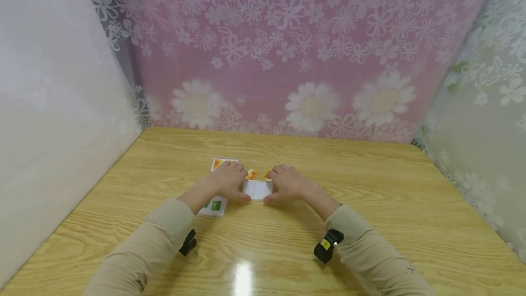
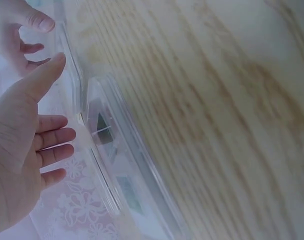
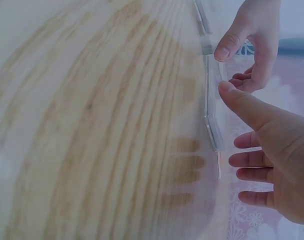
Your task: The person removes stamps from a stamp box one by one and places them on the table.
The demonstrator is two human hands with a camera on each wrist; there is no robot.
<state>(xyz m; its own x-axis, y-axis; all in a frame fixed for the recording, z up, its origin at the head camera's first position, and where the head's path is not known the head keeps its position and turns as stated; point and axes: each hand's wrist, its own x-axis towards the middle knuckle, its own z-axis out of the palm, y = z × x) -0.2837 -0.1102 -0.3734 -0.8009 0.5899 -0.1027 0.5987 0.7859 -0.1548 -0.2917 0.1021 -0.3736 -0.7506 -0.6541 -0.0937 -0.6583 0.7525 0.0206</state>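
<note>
A small flat rectangular case (image 1: 258, 190), white inside with a clear rim and a line across it, lies on the table between both hands. At its left side is my left hand (image 1: 230, 180), thumb by the near left corner and fingers towards the far side. The right hand (image 1: 289, 183) mirrors it at the right, thumb by the near right corner. Both hands have loosely extended fingers, thumbs apart from them; the wrist views do not settle whether they touch the case. Just beyond it lie two orange-and-white pieces (image 1: 252, 174), partly behind the fingers.
Partly under the left arm, a clear case with green pictures (image 1: 216, 205) lies at the left. Farther back is another flat case with orange pictures (image 1: 217, 164), partly hidden by the left hand. The wood-grain table (image 1: 349, 172) meets floral curtains (image 1: 246, 58) at the back.
</note>
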